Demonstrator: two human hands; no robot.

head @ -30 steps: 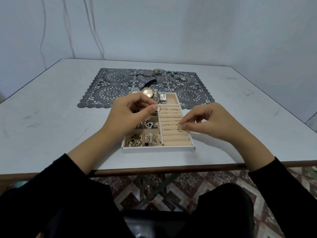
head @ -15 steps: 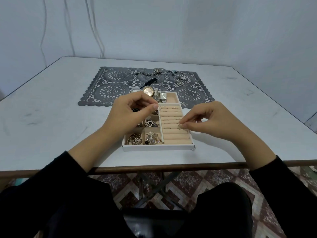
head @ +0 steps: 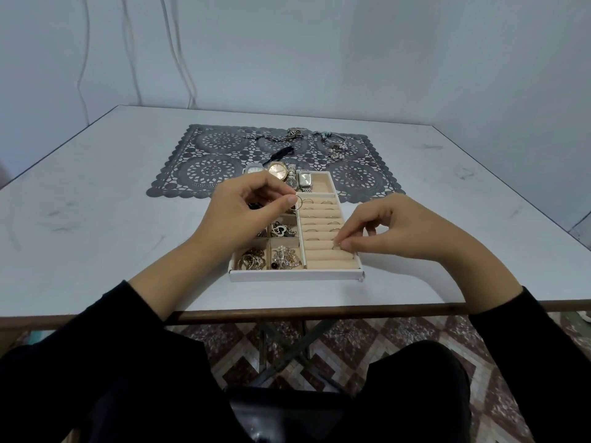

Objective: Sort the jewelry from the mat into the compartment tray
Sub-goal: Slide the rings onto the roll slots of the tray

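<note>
The sort looks well along: the compartment tray (head: pixel 294 276) already has watches (head: pixel 278 170) at its far end, mixed pieces in its left cells and several rings tucked into its right-hand ring rolls (head: pixel 319 225). Chains and bracelets (head: pixel 294 134) are not yet moved from the mat (head: pixel 211 167) beyond the tray. The left grip (head: pixel 243 212) pinches a thin ring (head: pixel 299 202) above the tray's far middle, and the right grip (head: pixel 390 231) pinches what seems a small ring (head: pixel 337 246) at the near rolls, by the tray's right wall.
</note>
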